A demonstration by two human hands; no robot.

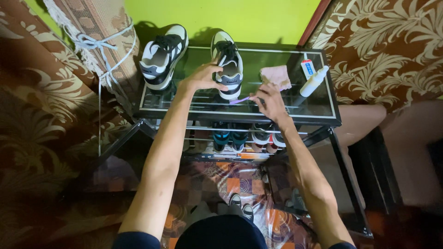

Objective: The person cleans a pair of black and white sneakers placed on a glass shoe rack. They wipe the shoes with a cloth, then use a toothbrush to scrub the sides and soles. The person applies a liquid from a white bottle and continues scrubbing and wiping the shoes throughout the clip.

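Both of my bare forearms reach away from me toward a glass table point(295, 115) set against a green wall point(221, 18). My left hand point(203, 77) curls around the heel of a black and white shoe point(227, 62) that stands on the glass, thumb on 1 side and fingers on the other. My right hand point(270, 102) is closed on a purple toothbrush point(241, 99), whose tip lies just beside the shoe's heel. A 2nd matching shoe point(162, 55) stands well to the left on the same glass top, apart from my hands. A pink cloth point(276, 76) lies just beyond my right hand, and a white bottle point(314, 82) and a small white tube point(308, 68) lie at the right end. More shoes point(244, 136) sit on the rack beneath. Patterned brown curtains point(383, 50) hang on both sides.
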